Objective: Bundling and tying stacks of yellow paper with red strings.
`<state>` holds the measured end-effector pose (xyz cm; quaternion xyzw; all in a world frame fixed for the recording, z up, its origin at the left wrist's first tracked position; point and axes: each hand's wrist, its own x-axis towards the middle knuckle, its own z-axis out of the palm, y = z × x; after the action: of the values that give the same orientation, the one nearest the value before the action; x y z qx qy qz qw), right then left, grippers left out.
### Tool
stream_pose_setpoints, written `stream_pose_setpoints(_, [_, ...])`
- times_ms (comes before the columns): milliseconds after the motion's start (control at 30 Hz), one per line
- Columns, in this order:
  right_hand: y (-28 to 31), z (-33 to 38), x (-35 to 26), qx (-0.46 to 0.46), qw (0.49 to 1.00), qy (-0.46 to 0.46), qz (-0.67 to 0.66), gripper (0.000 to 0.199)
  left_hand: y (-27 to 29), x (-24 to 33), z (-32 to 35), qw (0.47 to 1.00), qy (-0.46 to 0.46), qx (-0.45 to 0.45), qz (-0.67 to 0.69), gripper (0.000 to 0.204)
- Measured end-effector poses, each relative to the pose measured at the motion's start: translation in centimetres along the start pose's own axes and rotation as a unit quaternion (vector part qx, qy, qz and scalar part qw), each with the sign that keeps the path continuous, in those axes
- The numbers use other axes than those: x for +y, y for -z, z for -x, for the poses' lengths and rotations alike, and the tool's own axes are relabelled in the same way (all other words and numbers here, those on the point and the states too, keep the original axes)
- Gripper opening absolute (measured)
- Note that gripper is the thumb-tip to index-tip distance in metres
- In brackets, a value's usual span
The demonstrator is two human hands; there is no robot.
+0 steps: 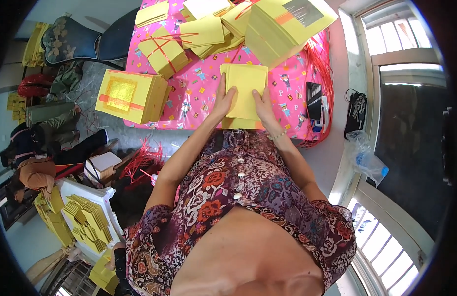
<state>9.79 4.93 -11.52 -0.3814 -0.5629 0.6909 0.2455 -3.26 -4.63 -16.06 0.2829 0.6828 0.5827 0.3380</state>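
Between my two hands is a stack of yellow paper sheets, held upright-edged at the near side of the pink table. My left hand is closed on its left edge, thumb on the top sheet. On the opposite edge, my right hand grips in the same way. Some yellow paper shows below the stack, against the table's near edge. Beyond it and to the left lies a yellow bundle tied with red string. A tall yellow paper stack stands farther off to the right.
The table wears a pink patterned cover. A large yellow block with a gold square sits at its left edge. Red strings hang along the right edge near a phone. At left are a chair and other people.
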Motion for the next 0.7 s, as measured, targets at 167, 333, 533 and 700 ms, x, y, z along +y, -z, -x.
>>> stream_pose_setpoints(167, [-0.2,-0.4,0.2,0.011,0.997,0.061,0.039,0.049,0.1,0.7,0.1,1.000,0.007,-0.005,0.013,0.073])
stream_pose_setpoints(333, [1.0,-0.7,1.7,0.031,0.950,0.045,0.307,0.063,-0.1,1.1,0.3,0.986,-0.052,0.024,-0.154,0.070])
stream_pose_setpoints(533, [-1.2,1.9,-4.3,0.021,0.820,0.295,0.490,0.065,0.5,-0.1,1.0,0.985,-0.105,0.026,-0.136,0.072])
stream_pose_setpoints(700, [-1.4,1.3,-2.1,-0.052,0.769,0.281,0.572,0.060,0.7,1.3,1.4,0.979,-0.103,0.029,-0.175,0.068])
